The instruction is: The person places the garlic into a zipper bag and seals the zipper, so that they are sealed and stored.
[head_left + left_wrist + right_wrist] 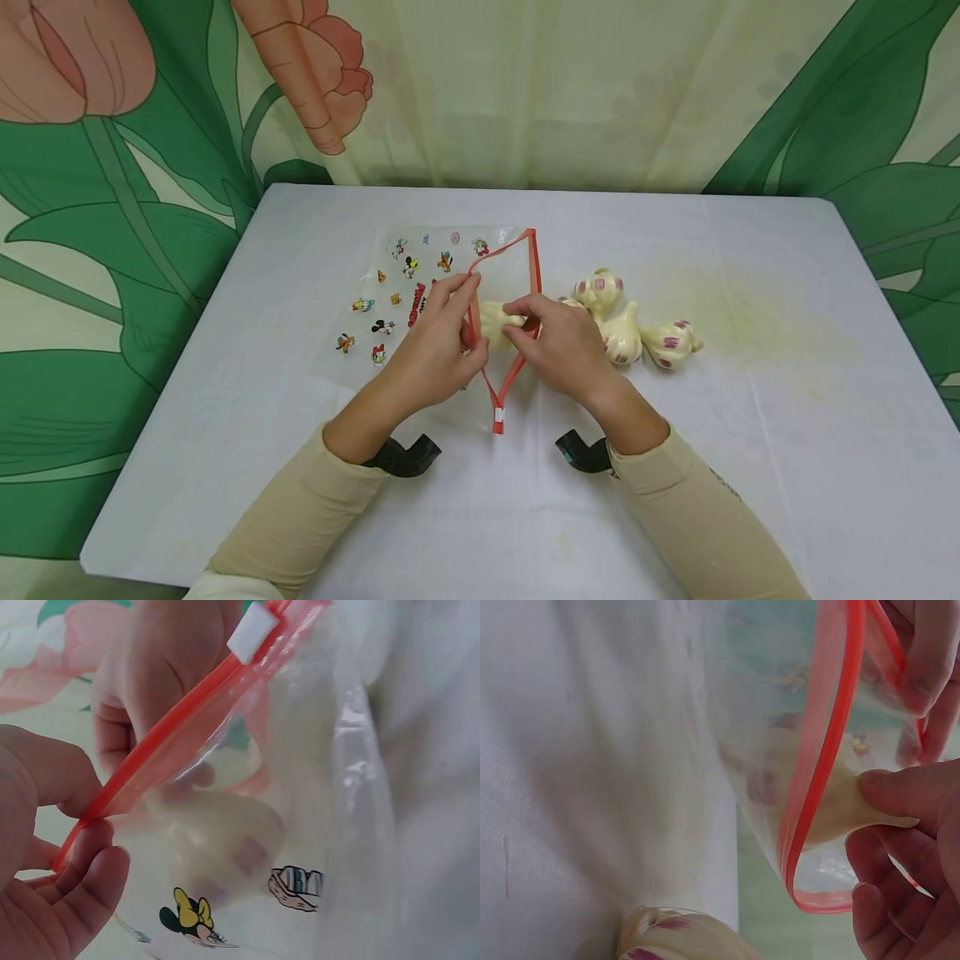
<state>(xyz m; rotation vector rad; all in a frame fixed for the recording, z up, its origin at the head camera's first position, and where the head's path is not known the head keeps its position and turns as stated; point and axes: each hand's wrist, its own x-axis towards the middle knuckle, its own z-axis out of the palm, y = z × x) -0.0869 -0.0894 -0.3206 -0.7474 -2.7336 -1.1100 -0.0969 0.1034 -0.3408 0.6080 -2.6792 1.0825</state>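
Note:
A clear zip bag (408, 312) with a red slider edge and cartoon prints lies with its mouth spread apart. My left hand (438, 342) pinches one side of the red rim (161, 742). Inside the mouth, a garlic bulb (495, 323) hangs by its stem from the thumb and fingers of my right hand (562, 342). In the left wrist view the bulb's purple-marked body shows through the plastic. From the right wrist, the garlic bulb (832, 810) is seen passing the red rim, its stem between thumb and fingers.
Several more garlic bulbs (621, 335) lie in a cluster on the white table (750, 467), just right of my right hand. A white slider (498, 414) sits at the bag's near end. Black wrist mounts (405, 457) jut inward from both sleeves. A floral curtain hangs behind.

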